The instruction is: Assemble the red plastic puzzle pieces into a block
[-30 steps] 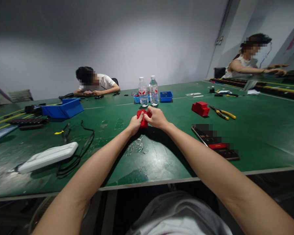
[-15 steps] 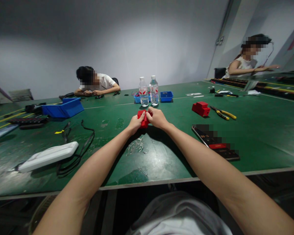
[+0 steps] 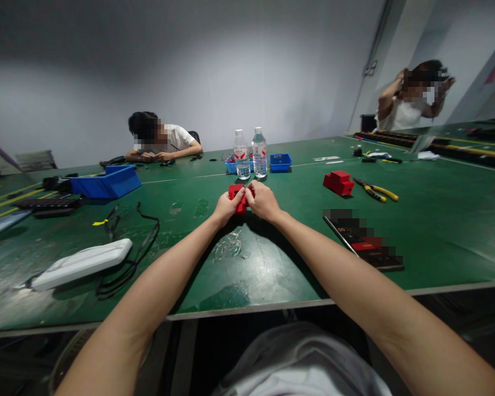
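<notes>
Between my hands, just above the green table (image 3: 272,258), is a small red block-shaped plastic part (image 3: 236,190). My left hand (image 3: 227,208) grips its left side, thumb lying across the front. My right hand (image 3: 262,199) is closed at its right side, with thumb and forefinger pinched against it. Fingers cover much of the part, so its details are hidden. A second red block (image 3: 339,183) of stepped shape rests on the table to the right, beside pliers with yellow-and-black handles (image 3: 375,190).
Two water bottles (image 3: 242,157) stand beyond my hands, near a small blue tray (image 3: 280,163). A phone (image 3: 363,242) lies at right. On the left are a white device (image 3: 82,264), black cable (image 3: 142,247) and blue bin (image 3: 107,182). Two people sit across the table.
My hands and the red part have shifted very slightly left, and the part looks a little turned. The person at far right has raised both hands to their head.
</notes>
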The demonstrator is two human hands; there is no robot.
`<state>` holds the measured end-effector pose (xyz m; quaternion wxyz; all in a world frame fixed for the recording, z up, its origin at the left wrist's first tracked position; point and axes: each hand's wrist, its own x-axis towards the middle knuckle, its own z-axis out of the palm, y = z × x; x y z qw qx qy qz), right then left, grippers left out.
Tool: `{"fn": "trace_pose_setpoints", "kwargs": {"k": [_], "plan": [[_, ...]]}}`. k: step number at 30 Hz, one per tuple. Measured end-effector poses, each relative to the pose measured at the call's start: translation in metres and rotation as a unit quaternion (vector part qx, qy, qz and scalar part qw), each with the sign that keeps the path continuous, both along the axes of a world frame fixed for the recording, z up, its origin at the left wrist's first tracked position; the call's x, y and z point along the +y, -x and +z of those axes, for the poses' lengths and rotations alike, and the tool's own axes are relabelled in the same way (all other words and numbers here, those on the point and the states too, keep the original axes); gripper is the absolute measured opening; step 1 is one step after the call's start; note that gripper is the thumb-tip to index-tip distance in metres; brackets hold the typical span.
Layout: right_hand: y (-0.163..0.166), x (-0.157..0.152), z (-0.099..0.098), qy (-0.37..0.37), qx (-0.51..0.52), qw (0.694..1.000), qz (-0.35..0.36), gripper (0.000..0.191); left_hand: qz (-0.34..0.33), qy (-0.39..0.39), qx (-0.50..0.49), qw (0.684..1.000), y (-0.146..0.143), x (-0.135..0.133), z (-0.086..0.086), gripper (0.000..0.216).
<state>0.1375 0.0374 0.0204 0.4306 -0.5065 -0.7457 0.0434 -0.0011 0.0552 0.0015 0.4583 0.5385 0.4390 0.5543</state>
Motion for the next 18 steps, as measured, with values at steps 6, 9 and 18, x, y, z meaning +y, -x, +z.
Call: {"fn": "trace_pose_setpoints", "kwargs": {"k": [6,9,18], "plan": [[0.003,0.003,-0.005,-0.077,0.073,0.989,0.106,0.035,-0.032,0.080,-0.134,0.987,-0.006,-0.006,0.008,0.041],[0.002,0.006,-0.008,-0.093,0.088,0.978,0.164,0.054,-0.076,0.115,-0.163,0.977,-0.005,-0.007,0.011,0.039],[-0.008,0.009,-0.002,-0.048,0.062,0.975,0.209,0.067,-0.139,0.138,-0.170,0.966,0.001,-0.010,0.015,0.031]]}}
